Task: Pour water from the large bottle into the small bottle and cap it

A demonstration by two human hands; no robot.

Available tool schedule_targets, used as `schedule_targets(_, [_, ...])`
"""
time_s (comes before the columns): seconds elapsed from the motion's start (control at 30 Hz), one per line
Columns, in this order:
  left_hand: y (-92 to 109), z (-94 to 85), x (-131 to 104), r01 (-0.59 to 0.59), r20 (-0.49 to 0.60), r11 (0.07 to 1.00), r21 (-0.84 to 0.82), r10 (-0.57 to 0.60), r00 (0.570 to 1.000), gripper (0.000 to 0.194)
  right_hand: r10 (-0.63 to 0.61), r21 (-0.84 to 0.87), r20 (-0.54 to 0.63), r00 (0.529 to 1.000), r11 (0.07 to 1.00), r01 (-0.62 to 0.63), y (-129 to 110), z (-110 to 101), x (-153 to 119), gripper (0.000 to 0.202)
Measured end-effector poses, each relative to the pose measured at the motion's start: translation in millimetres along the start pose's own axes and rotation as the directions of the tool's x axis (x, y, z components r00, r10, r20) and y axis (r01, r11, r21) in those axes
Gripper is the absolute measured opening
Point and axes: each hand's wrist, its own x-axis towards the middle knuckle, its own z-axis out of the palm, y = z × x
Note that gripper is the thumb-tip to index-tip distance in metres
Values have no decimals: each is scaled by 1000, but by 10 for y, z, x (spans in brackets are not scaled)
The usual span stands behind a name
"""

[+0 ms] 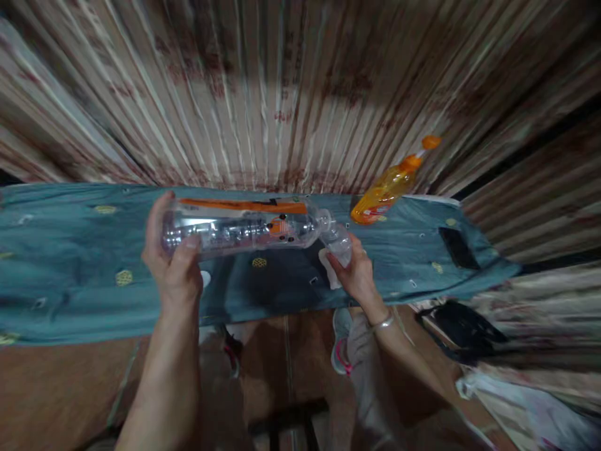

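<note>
My left hand [171, 247] is wrapped round the base end of a large clear plastic bottle [230, 232] with an orange-printed label. The bottle lies almost level above the cloth-covered table [70, 250], its neck pointing right. My right hand [354, 269] grips a small clear plastic cup or bottle [337, 241], tilted, with its upper end at the large bottle's mouth. Whether the two touch I cannot tell. Under my right fingers lies a small white piece [330, 269], its kind unclear. A white round disc [205, 279] sits by my left wrist.
A bottle of orange liquid [385, 194] with an orange top stands at the table's back right. A dark flat rectangle [459, 247] lies at the right end. Corrugated sheeting [282, 94] rises behind the table. On the floor to the right is a black bag [464, 329].
</note>
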Motion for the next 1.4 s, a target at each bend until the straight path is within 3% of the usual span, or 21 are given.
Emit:
schedule_targets(0.13, [-1,-15,-22,-21,-4,995,93,21,1000,79,-2,8,5,1000,1000,2,-22,-5,5,60])
schedule_targets(0.47, [0,-24,-30,-27,16,989,146,25,1000,78,6,7,4,1000,1000,-6,-18,-7,2,62])
schedule_targets(0.73, [18,-23,-30,-38,28,997,65,36,999,71,11,9,9,1000,1000,-11,-25,-9,1,60])
schedule_targets(1.4, [12,-9,-25,4,4,998,55,-5,1000,76,38,-4,28,999,999,-38,-41,-18,5,60])
